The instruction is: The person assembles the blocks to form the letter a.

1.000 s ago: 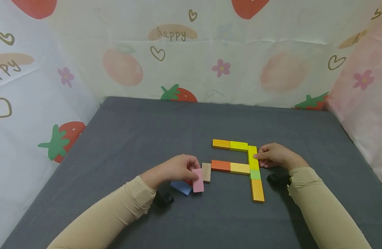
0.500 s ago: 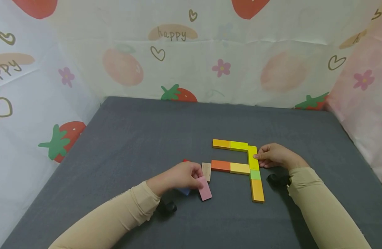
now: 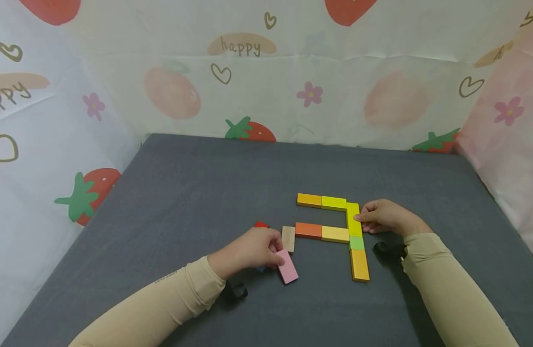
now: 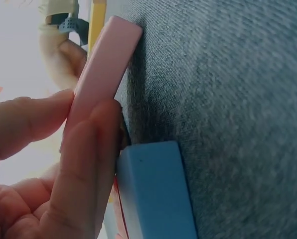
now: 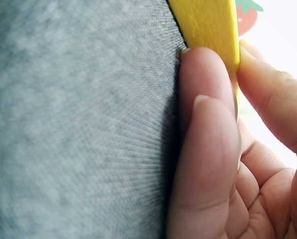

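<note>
In the head view my left hand [image 3: 255, 250] pinches a pink wooden block [image 3: 287, 266] between thumb and fingers. The left wrist view has this pink block [image 4: 106, 64] tilted close over the cloth, beside a blue block [image 4: 161, 189]. A natural-wood block [image 3: 288, 239] lies just beyond the pink one, touching the end of an orange-red block [image 3: 308, 230]. At the right my right hand [image 3: 388, 217] holds a yellow block [image 3: 353, 219], thumb on its top and fingers along its side. That yellow block [image 5: 211, 25] also shows up close in the right wrist view.
From the held yellow block, flat blocks branch off: a pale yellow block [image 3: 335, 234], a green block [image 3: 355, 243], an amber block [image 3: 359, 265], a bright yellow block [image 3: 333, 203] and an orange-yellow block [image 3: 309, 200]. A red block [image 3: 261, 224] peeks out behind my left hand. Grey cloth [image 3: 206, 183] covers the table.
My left hand has moved right and toward me with the pink block, which is now turned at a slant. More of the red block shows, less of the blue one. My right hand stays put.
</note>
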{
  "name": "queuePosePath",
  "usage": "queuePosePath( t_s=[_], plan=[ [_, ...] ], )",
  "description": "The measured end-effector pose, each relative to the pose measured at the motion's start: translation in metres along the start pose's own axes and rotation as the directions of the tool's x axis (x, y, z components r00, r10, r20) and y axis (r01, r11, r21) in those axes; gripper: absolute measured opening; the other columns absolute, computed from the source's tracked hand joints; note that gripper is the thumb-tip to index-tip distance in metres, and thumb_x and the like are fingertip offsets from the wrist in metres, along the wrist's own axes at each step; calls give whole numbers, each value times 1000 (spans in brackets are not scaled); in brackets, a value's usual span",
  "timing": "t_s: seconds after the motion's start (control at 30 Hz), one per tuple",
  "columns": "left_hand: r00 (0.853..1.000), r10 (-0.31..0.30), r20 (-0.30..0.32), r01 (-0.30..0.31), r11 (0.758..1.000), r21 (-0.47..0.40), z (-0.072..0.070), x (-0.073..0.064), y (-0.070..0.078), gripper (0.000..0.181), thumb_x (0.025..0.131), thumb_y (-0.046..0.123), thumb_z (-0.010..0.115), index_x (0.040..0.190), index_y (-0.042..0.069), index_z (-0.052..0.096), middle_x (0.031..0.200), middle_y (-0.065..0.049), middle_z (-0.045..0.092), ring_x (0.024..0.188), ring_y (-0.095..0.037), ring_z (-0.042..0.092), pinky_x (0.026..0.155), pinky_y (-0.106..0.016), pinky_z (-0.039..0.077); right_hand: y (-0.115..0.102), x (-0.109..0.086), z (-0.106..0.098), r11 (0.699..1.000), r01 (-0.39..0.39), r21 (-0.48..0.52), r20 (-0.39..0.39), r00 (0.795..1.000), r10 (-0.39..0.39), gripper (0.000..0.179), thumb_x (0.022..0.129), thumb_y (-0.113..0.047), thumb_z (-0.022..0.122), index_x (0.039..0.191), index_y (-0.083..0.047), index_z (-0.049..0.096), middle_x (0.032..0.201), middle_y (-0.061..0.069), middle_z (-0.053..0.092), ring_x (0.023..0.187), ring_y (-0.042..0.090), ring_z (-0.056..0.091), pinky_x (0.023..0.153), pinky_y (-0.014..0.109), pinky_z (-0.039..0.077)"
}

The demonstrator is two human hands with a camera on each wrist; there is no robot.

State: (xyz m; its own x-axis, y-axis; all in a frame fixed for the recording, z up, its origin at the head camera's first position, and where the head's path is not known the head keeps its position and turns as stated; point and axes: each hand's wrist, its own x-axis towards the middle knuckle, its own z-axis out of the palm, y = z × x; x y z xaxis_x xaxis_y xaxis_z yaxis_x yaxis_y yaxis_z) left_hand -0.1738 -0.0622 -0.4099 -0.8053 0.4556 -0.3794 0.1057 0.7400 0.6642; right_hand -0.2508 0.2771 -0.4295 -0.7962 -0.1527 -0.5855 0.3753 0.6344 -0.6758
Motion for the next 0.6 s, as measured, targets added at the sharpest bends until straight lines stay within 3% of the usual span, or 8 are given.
queuePosePath(
  t_s=[0.4,0.6],
  plan=[
    [999,8,-37,-4,996,91,4,-4,6,18,80,19,79,82,15,61,68,1,56,63,-13,51,55,-25,41,-1,-1,0,1000,3,20,-1,1000,-3,19,94,-28,64,85,-11,65,69,-4,64,64,7,61,64,22,54],
    [998,41,-43,-34,988,148,6,-7,8,24,77,19,82,84,15,60,69,2,56,64,-13,51,56,-25,41,-1,-2,0,1000,10,24,11,1000,-11,19,94,-28,64,85,-11,65,70,-5,64,65,7,61,64,22,54]
  ],
)
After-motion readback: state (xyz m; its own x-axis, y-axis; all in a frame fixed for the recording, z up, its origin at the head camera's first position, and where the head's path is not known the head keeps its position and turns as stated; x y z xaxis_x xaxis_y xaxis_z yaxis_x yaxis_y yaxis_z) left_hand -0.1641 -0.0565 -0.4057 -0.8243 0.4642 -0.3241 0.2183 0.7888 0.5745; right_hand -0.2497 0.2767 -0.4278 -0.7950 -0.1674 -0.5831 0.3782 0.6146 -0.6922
